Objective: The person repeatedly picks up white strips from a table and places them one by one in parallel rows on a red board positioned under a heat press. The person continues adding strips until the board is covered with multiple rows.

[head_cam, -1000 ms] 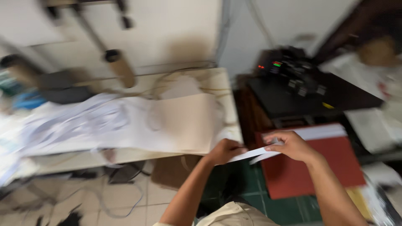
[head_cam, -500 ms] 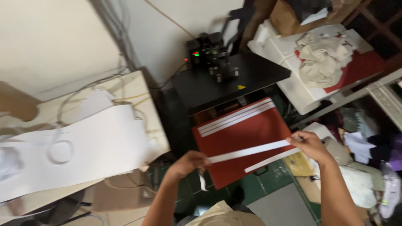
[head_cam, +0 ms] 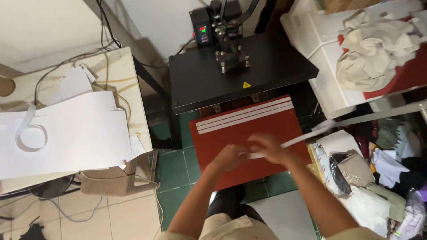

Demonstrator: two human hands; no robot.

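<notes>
Directly over the red platen [head_cam: 267, 146] of the heat press, both hands meet above its front half; the left hand [head_cam: 231, 156] and the right hand [head_cam: 269, 149] are blurred by motion, yet each seems to have its fingers pinched closed on a long white strip [head_cam: 307, 134], which runs from between the hands out past the platen's right edge and up toward the right; just how tight the grip is cannot be told through the blur; three more white strips [head_cam: 244, 116] lie flat and parallel along the platen's back edge, just in front of the black upper plate [head_cam: 240, 73], which is swung clear behind the platen, with the lit control box [head_cam: 202, 33] behind that; to the platen's left a counter [head_cam: 129, 80] carries large white sheets [head_cam: 66, 133] and a curled paper offcut [head_cam: 29, 135]; to its right stand a white tray with crumpled beige cloth [head_cam: 373, 49] and, nearer, heaps of fabric and bags [head_cam: 378, 178]; judging from this, the held strip could land crooked or overlap its neighbours, since its free end hangs unsupported off the platen; it could also crease if pulled unevenly; and a wrist drifting back toward the plate risks a burn, as the display suggests the press is powered.
</notes>
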